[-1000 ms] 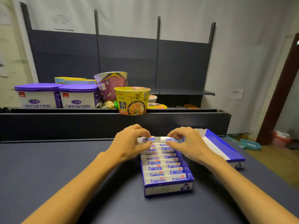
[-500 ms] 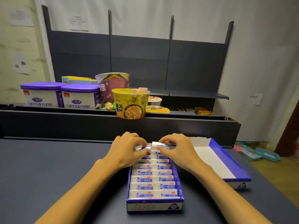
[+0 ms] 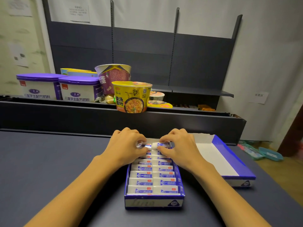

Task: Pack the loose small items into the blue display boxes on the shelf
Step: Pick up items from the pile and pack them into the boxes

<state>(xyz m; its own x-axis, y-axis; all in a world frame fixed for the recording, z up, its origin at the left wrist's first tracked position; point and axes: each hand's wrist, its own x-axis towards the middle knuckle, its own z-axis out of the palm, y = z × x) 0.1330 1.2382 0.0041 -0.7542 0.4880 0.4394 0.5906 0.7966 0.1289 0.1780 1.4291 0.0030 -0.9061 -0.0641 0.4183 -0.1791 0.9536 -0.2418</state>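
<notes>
Nearest, a blue display box [image 3: 154, 203] sits on the dark desk [image 3: 49, 169], its white front panel facing the camera. Inside it, small white-and-blue wrapped items [image 3: 152, 182] lie in two side-by-side columns, row after row toward the back. At the box's far end, the left hand [image 3: 127, 147] pinches one wrapped item [image 3: 144, 146] between thumb and curled fingers, and the right hand [image 3: 180, 149] pinches another item [image 3: 161, 144] the same way; the two pieces sit end to end, just above the last filled rows. Both forearms reach in from the bottom corners.

Just right of this box, a second blue box [image 3: 232, 163] lies on the desk with its white inside showing.

Beyond the desk's far edge runs a dark shelf ledge [image 3: 65, 115]. On it stand two white tubs with purple lids [image 3: 60, 87] at left, a purple noodle cup [image 3: 114, 76] behind them, and a yellow noodle bowl [image 3: 132, 96] at the ledge's front edge. Further back rises a dark shelving panel [image 3: 147, 51] against a pale wall with paper notices [image 3: 79, 13].
</notes>
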